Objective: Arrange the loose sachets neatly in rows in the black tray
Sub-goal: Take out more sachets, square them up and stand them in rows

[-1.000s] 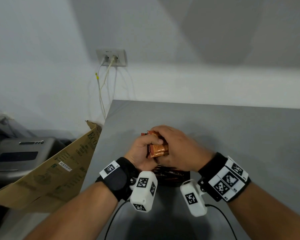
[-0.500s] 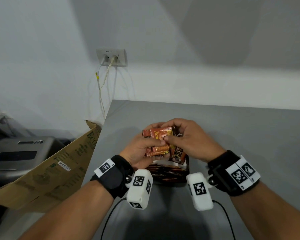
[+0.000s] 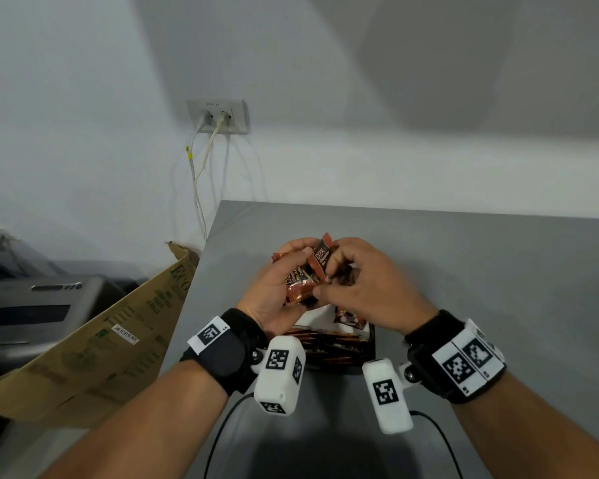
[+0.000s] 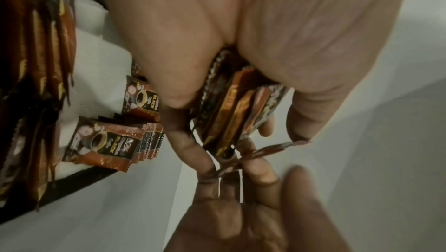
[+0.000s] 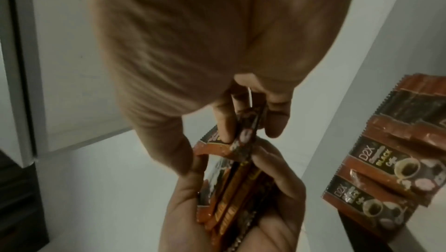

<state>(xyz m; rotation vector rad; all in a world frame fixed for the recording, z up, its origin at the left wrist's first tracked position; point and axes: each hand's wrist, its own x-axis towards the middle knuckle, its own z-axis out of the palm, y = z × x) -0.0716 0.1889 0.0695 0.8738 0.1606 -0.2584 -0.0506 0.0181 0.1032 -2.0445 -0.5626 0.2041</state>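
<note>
My left hand (image 3: 291,274) grips a bunch of orange and brown sachets (image 3: 300,292) edge-on above the grey table; the left wrist view shows the bunch of sachets (image 4: 236,107) fanned in its palm. My right hand (image 3: 329,271) pinches one dark "D2X" sachet (image 3: 320,259) at the top of the bunch, and the pinched sachet (image 5: 246,132) is tilted between thumb and fingers. Below both hands lies the black tray (image 3: 372,337). Tidy rows of sachets (image 4: 106,141) lie in it on a white liner, and these rows of sachets (image 5: 386,170) overlap like tiles.
A cardboard box (image 3: 101,340) leans off the table's left edge, with a grey machine (image 3: 25,312) behind it. A wall socket (image 3: 218,115) with two cables hangs down at the back. Bare grey tabletop (image 3: 481,278) lies to the right.
Both hands first squeezed the bunch together. Now my right hand has drawn one dark sachet up from the bunch, and the bunch has tilted more edge-on.
</note>
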